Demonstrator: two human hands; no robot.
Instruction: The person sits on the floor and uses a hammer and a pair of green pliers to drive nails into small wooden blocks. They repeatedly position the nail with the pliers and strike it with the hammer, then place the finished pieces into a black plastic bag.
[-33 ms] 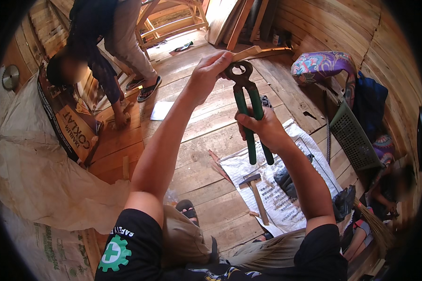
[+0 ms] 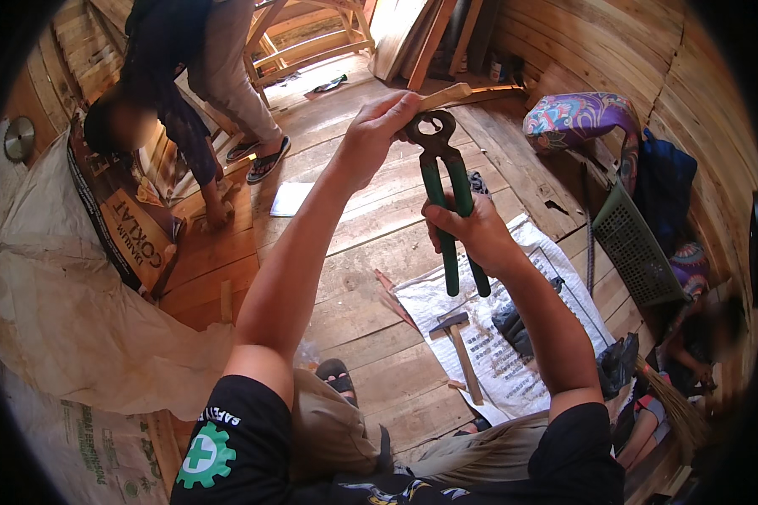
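Observation:
My left hand (image 2: 374, 139) is raised in front of me, thumb and fingers closed on a thin wooden strip (image 2: 446, 97) that sticks out to the right. In my right hand (image 2: 473, 234) is a pair of end-cutting pincers (image 2: 432, 181) with green handles and a dark, worn head. The handles point down and the rounded jaws face up, close beside the fingers of my left hand and just below the strip. Whether the jaws touch the strip, I cannot tell. Below, a hammer (image 2: 461, 358) lies on a printed white sack (image 2: 429, 295) spread over the floor.
At the upper left a co-worker (image 2: 164, 93) bends over, hand near the floorboards. Another person (image 2: 699, 353) sits at the right edge beside a broom (image 2: 674, 404). A green plastic basket (image 2: 636, 252) stands at right. Pale sheeting (image 2: 84, 337) covers the left side; a circular saw blade (image 2: 19, 139) is there.
My left hand and the wooden strip have shifted very slightly to the right. The pincers stay almost where they were.

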